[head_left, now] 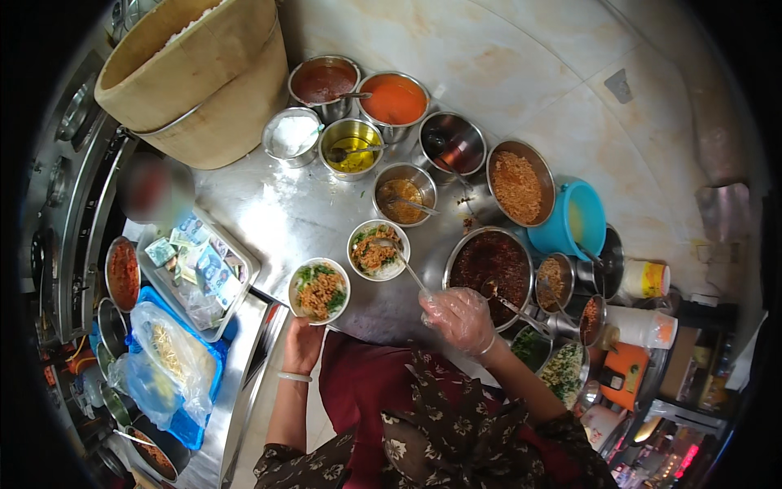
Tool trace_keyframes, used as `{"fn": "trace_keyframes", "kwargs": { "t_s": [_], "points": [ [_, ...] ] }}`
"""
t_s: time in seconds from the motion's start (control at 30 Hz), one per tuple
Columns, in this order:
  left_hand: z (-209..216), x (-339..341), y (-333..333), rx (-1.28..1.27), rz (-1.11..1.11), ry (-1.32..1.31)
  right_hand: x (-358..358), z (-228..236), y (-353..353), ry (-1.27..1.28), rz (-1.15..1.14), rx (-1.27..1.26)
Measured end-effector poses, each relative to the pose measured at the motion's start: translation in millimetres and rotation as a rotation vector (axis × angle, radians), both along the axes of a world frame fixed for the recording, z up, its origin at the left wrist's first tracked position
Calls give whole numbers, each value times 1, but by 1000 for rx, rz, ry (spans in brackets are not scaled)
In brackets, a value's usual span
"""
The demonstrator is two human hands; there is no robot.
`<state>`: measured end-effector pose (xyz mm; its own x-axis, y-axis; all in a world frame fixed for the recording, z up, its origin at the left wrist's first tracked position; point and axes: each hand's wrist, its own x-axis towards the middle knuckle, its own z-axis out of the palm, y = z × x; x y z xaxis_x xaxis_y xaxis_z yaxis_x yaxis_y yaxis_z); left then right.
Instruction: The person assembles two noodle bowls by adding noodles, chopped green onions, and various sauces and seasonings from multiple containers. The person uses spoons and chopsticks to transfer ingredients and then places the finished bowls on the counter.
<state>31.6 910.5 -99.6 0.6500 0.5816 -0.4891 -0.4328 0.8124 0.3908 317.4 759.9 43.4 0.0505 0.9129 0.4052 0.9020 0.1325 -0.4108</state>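
Observation:
My left hand (303, 346) is closed around the near side of a small white bowl (319, 261), which holds chopped greens and a brown crumbly topping. Clear plastic glove on, my right hand (458, 320) grips the handle of a metal spoon (414, 275). The spoon's head rests over the topping in a second white bowl (381, 278), standing on the steel counter just beyond the first. That bowl holds greens, something white and the same brown topping. Right of it, near my gloved hand, is a large steel pot (450, 281) of dark red sauce with a ladle (521, 312) in it.
Several steel pots of sauces and oil line the back, beside a wooden rice tub (220, 122). A blue bucket (601, 216) stands right. Leftward are a plastic bin (251, 262) of banknotes and a blue tray (213, 342) with bagged food. Chopped-vegetable bowls (585, 367) sit at near right.

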Motion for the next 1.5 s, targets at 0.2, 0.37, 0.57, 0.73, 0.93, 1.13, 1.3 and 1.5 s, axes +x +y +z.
{"fn": "trace_keyframes", "kwargs": {
  "t_s": [0.2,0.37,0.57,0.73,0.93,1.13,1.3,1.5],
  "points": [
    [-24,14,23,-73,97,14,-7,-11,7,694,-369,10],
    [-26,26,38,-51,90,84,16,-11,2,1489,-727,108],
    [-16,37,54,21,57,129,70,5,-14,1170,-972,205],
    [-12,40,64,49,29,194,78,-6,-9,1107,-857,167],
    [-2,28,52,106,-4,376,68,-18,-2,1222,-938,299],
    [34,68,-7,-14,-723,396,74,7,-26,1078,-1023,310],
    [14,172,-35,357,-842,165,59,43,-53,902,-1054,185],
    [2,219,-70,393,-870,276,28,63,-82,739,-1049,75]
  ]
}}
